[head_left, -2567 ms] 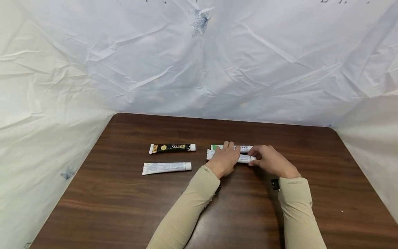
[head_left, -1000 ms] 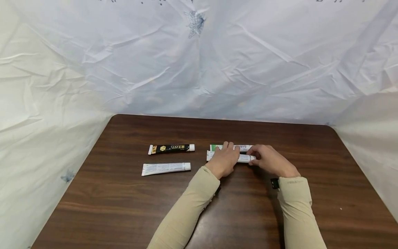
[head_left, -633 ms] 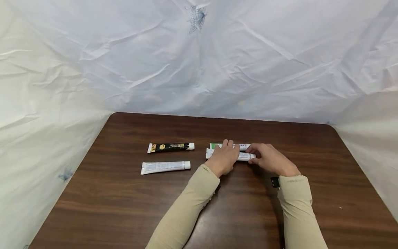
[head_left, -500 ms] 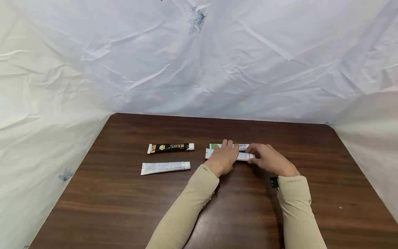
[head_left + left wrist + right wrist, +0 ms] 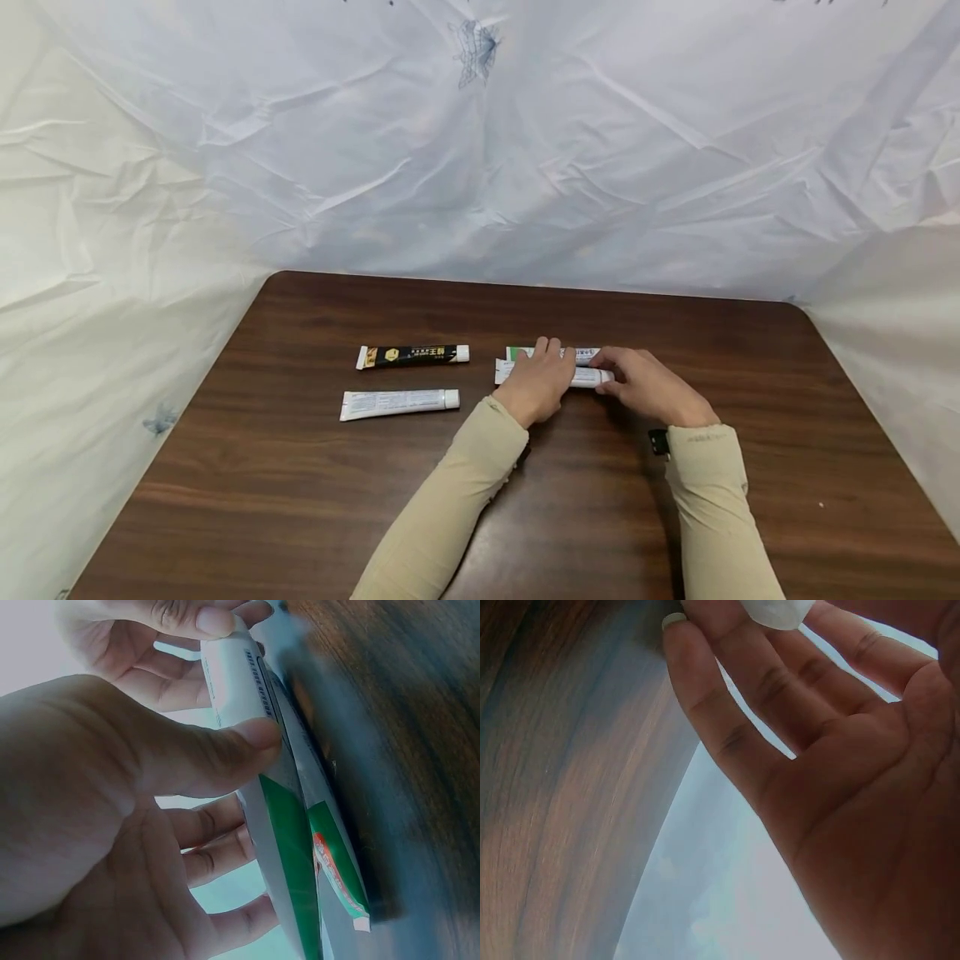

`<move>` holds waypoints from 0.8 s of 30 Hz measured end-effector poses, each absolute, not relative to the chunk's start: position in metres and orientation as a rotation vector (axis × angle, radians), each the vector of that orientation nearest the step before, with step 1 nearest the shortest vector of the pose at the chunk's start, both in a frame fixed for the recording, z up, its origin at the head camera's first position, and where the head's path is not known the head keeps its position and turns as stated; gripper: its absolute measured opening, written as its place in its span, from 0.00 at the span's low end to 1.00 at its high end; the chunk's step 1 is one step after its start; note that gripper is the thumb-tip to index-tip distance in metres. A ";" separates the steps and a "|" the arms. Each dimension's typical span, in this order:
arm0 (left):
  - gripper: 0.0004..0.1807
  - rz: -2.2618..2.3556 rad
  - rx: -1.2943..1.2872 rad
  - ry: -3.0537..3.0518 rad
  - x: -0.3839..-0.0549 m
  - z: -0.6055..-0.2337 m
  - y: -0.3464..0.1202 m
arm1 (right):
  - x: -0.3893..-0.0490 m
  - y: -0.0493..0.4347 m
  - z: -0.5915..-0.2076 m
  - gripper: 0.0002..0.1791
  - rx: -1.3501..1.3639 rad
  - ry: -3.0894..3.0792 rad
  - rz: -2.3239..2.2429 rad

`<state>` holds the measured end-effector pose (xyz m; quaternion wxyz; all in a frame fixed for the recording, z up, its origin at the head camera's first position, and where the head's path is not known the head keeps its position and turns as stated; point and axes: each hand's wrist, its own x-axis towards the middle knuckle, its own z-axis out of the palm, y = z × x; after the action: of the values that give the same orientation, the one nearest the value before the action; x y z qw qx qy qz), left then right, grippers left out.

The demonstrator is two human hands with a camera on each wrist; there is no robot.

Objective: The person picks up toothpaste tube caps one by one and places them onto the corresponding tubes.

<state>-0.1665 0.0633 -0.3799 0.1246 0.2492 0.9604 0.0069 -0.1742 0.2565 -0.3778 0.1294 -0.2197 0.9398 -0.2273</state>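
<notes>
My left hand (image 5: pixel 538 383) lies over the near white toothpaste tube (image 5: pixel 588 377), holding it between thumb and fingers. In the left wrist view this tube has a green band at its flat end. At the cap end, the right hand (image 5: pixel 652 385) pinches the same tube; its white cap (image 5: pixel 778 610) shows among the fingers in the right wrist view. Directly behind lies a second white toothpaste tube (image 5: pixel 589 356) with a green end, partly covered by both hands. In the left wrist view, its green and orange end (image 5: pixel 337 855) sits close beside the held tube.
Left of the hands lie a black toothpaste tube (image 5: pixel 420 356) with a white cap and, nearer, another white toothpaste tube (image 5: pixel 397 403). All are on a dark wooden table (image 5: pixel 300 500). White cloth (image 5: pixel 375 167) hangs behind the table and at its sides.
</notes>
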 end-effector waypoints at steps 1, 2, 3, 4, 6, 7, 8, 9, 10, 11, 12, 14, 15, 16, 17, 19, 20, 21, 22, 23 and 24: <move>0.36 0.025 0.724 2.798 -0.167 -0.379 0.064 | -0.174 0.257 -0.377 0.15 -0.642 2.726 -0.667; 0.36 0.030 0.722 2.797 -0.167 -0.379 0.064 | -0.175 0.257 -0.377 0.16 -0.644 2.721 -0.672; 0.36 0.033 0.719 2.794 -0.168 -0.378 0.064 | -0.175 0.257 -0.376 0.16 -0.645 2.718 -0.677; 0.36 0.038 0.717 2.791 -0.168 -0.378 0.064 | -0.175 0.258 -0.376 0.16 -0.643 2.714 -0.682; 0.36 0.043 0.713 2.785 -0.168 -0.378 0.065 | -0.175 0.258 -0.376 0.15 -0.644 2.710 -0.685; 0.36 0.043 0.713 2.784 -0.168 -0.378 0.064 | -0.175 0.258 -0.376 0.14 -0.645 2.712 -0.680; 0.37 0.044 0.712 2.778 -0.168 -0.378 0.064 | -0.175 0.258 -0.375 0.13 -0.649 2.717 -0.677; 0.37 0.041 0.710 2.778 -0.169 -0.378 0.064 | -0.175 0.257 -0.374 0.13 -0.657 2.724 -0.674; 0.37 0.035 0.713 2.782 -0.169 -0.378 0.064 | -0.175 0.257 -0.373 0.12 -0.664 2.734 -0.669; 0.37 0.030 0.714 2.785 -0.169 -0.378 0.064 | -0.175 0.256 -0.373 0.12 -0.670 2.743 -0.666; 0.38 0.026 0.714 2.787 -0.169 -0.378 0.063 | -0.175 0.255 -0.372 0.12 -0.676 2.753 -0.662; 0.38 0.023 0.711 2.786 -0.169 -0.379 0.063 | -0.175 0.254 -0.372 0.12 -0.678 2.759 -0.665; 0.38 0.019 0.708 2.789 -0.168 -0.379 0.063 | -0.175 0.253 -0.372 0.12 -0.679 2.759 -0.668; 0.38 0.020 0.707 2.786 -0.168 -0.379 0.062 | -0.174 0.253 -0.372 0.12 -0.680 2.758 -0.665; 0.38 0.022 0.705 2.782 -0.167 -0.378 0.062 | -0.174 0.253 -0.373 0.12 -0.677 2.756 -0.665; 0.37 0.025 0.700 2.781 -0.167 -0.378 0.062 | -0.174 0.252 -0.373 0.13 -0.678 2.750 -0.666; 0.37 0.027 0.700 2.782 -0.166 -0.378 0.062 | -0.174 0.252 -0.374 0.13 -0.679 2.748 -0.669; 0.36 0.032 0.702 2.786 -0.166 -0.378 0.062 | -0.173 0.252 -0.374 0.14 -0.674 2.745 -0.671; 0.36 0.035 0.708 2.789 -0.166 -0.378 0.062 | -0.173 0.253 -0.375 0.14 -0.669 2.743 -0.674; 0.35 0.039 0.712 2.792 -0.167 -0.378 0.062 | -0.173 0.253 -0.375 0.14 -0.660 2.741 -0.682; 0.35 0.040 0.714 2.795 -0.167 -0.378 0.063 | -0.173 0.254 -0.375 0.14 -0.654 2.738 -0.688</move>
<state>-0.1668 0.0628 -0.3783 0.1280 0.2454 0.9608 0.0139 -0.1727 0.2536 -0.3751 0.1217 -0.2240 0.9378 -0.2355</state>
